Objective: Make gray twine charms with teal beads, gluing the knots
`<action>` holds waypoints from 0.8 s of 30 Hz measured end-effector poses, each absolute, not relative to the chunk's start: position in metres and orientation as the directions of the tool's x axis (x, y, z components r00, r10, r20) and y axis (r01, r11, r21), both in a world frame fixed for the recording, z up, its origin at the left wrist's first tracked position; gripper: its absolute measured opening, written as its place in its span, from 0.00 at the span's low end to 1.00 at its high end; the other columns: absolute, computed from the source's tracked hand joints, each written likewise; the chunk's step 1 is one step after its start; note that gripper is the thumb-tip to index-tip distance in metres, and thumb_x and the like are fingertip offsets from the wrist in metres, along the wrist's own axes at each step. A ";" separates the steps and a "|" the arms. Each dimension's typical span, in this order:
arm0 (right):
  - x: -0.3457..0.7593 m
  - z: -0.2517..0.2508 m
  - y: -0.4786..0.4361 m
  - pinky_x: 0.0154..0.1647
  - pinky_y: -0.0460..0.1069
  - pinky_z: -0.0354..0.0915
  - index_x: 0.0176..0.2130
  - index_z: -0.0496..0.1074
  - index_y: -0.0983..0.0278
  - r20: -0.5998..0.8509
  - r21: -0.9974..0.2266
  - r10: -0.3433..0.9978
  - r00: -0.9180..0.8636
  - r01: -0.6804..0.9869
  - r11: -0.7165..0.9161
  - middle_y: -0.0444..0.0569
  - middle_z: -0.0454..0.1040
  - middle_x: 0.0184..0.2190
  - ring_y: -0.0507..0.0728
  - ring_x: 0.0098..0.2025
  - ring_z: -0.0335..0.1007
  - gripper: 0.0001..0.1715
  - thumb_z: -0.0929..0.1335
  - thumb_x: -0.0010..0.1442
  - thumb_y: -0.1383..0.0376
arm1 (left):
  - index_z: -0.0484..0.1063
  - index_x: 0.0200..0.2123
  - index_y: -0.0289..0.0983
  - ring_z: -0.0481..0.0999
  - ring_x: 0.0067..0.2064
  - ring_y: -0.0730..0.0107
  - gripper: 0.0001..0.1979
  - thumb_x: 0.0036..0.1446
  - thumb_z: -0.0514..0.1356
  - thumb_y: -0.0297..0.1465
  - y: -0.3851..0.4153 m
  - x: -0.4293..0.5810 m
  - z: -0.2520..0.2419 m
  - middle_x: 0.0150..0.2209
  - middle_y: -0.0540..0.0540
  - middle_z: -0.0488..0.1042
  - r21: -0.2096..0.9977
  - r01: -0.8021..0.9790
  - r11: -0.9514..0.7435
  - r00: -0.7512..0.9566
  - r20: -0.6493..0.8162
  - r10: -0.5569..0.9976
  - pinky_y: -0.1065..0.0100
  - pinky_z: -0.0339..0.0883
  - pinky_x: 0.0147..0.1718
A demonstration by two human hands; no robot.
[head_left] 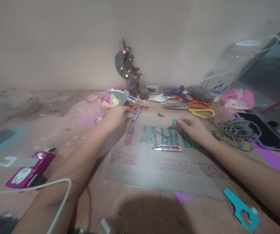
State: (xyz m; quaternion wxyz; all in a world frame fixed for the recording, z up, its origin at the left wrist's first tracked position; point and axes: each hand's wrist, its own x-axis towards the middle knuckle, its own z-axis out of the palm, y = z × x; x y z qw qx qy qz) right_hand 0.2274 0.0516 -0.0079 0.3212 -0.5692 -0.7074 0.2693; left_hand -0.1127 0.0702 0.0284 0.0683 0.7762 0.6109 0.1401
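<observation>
My right hand is closed in a pinch on a small teal piece. A thin grey cord trails below it over the printed cardboard. My left hand is at the far left of the cardboard, fingers curled together; whatever is in them is hidden. Beside its fingertips lies a pen-like stick. Closer to me are small round pink pieces with a grey flower-like bit. Pink-handled thread snips rest between my hands on the cardboard sheet.
A tangle of grey cord and a dark phone lie right. Scissors, a glue gun and a pinned grey crescent are at the back. A magenta device sits left. A white cable crosses my left forearm.
</observation>
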 end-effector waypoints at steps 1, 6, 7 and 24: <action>0.226 -0.008 0.051 0.28 0.49 0.60 0.28 0.71 0.61 0.163 -0.745 0.978 -0.133 0.633 0.211 0.46 0.71 0.21 0.56 0.25 0.66 0.26 0.66 0.59 0.42 | 0.80 0.50 0.39 0.79 0.52 0.54 0.18 0.63 0.52 0.27 0.075 -0.110 0.027 0.53 0.41 0.81 0.276 0.927 -0.252 0.215 0.160 0.964 0.63 0.68 0.50; 0.224 -0.007 0.050 0.29 0.50 0.61 0.28 0.71 0.61 0.179 -0.738 0.978 -0.111 0.641 0.208 0.47 0.71 0.21 0.57 0.27 0.67 0.23 0.65 0.61 0.45 | 0.81 0.43 0.36 0.79 0.50 0.52 0.14 0.64 0.56 0.34 0.100 -0.090 0.015 0.47 0.37 0.82 0.269 0.927 -0.261 0.223 0.165 0.961 0.61 0.68 0.51; 0.224 -0.006 0.050 0.30 0.50 0.61 0.29 0.71 0.61 0.190 -0.733 0.977 -0.100 0.647 0.209 0.47 0.71 0.22 0.57 0.27 0.67 0.22 0.65 0.61 0.46 | 0.81 0.41 0.35 0.79 0.49 0.51 0.13 0.64 0.58 0.34 0.103 -0.087 0.012 0.45 0.36 0.82 0.271 0.929 -0.253 0.216 0.159 0.963 0.60 0.68 0.50; 0.225 0.003 0.040 0.24 0.46 0.58 0.28 0.68 0.62 0.295 -0.915 0.955 -0.024 0.281 0.290 0.41 0.66 0.22 0.49 0.22 0.59 0.26 0.68 0.62 0.43 | 0.79 0.42 0.37 0.82 0.39 0.59 0.11 0.59 0.60 0.34 0.025 -0.028 0.019 0.37 0.44 0.83 0.840 0.504 -0.202 0.346 0.019 0.938 0.61 0.73 0.41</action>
